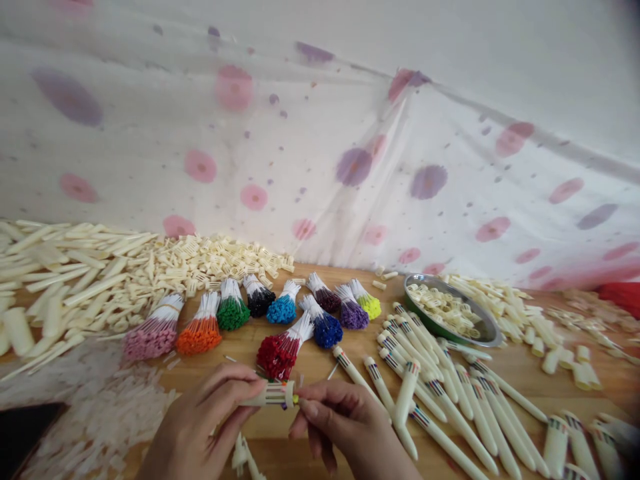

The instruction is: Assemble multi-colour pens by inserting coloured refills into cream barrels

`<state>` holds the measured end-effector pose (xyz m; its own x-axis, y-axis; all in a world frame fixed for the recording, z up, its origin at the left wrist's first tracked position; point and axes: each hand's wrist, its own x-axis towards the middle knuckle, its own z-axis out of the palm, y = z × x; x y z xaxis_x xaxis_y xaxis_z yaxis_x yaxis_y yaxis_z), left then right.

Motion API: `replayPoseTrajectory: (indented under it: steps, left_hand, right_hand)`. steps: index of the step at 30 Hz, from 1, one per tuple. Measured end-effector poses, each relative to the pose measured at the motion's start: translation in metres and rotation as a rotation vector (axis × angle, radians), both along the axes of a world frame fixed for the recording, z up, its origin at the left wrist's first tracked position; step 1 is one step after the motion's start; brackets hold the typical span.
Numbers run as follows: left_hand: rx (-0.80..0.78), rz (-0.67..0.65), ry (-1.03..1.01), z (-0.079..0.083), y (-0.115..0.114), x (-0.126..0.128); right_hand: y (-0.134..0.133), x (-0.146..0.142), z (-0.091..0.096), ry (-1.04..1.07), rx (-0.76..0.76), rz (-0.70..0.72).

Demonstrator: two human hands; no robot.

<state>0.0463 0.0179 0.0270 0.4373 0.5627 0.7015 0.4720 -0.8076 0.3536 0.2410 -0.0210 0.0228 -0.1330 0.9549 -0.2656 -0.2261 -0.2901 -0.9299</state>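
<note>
My left hand (200,420) is closed around a cream slotted pen barrel (270,395), held sideways above the table. Small coloured pieces, orange and purple among them, show at the barrel's right end. There my right hand (340,423) pinches a yellow-ended pen refill (295,399), most of which is hidden. Just behind my hands lies a bundle of red-ended refills (280,353), with a blue bundle (327,327) beyond it. Below the barrel, some cream plastic parts (243,457) are partly hidden by my left hand.
More refill bundles, such as orange (200,332) and pink (150,337), stand in the middle. Cream parts (100,273) heap up at left, near clear plastic pieces (100,400) and a dark flat object (25,430). Multicolour pens (450,400) and a metal bowl (493,333) lie right.
</note>
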Motion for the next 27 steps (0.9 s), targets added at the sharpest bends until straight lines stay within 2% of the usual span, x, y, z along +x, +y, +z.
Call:
replayPoseTrajectory:
  steps: [4,11,14,22,27]
  left_hand:
    - [-0.051,-0.022,-0.028,0.000,0.001,0.002]
    - [-0.050,-0.028,-0.003,-0.002,-0.001,0.000]
    - [-0.030,-0.027,-0.010,-0.001,0.000,0.000]
    - [-0.009,-0.009,0.029,-0.003,-0.002,0.000]
    - [-0.019,-0.004,0.050,-0.002,-0.006,0.001]
  right_hand:
    - [-0.001,-0.002,-0.007,-0.082,0.055,-0.019]
    - [-0.006,0.004,0.015,-0.163,0.075,0.036]
    - [-0.006,0.005,0.017,-0.162,0.074,0.062]
    - [-0.002,0.004,0.000,-0.187,0.121,0.051]
    - [-0.003,0.001,-0.007,-0.176,0.204,0.020]
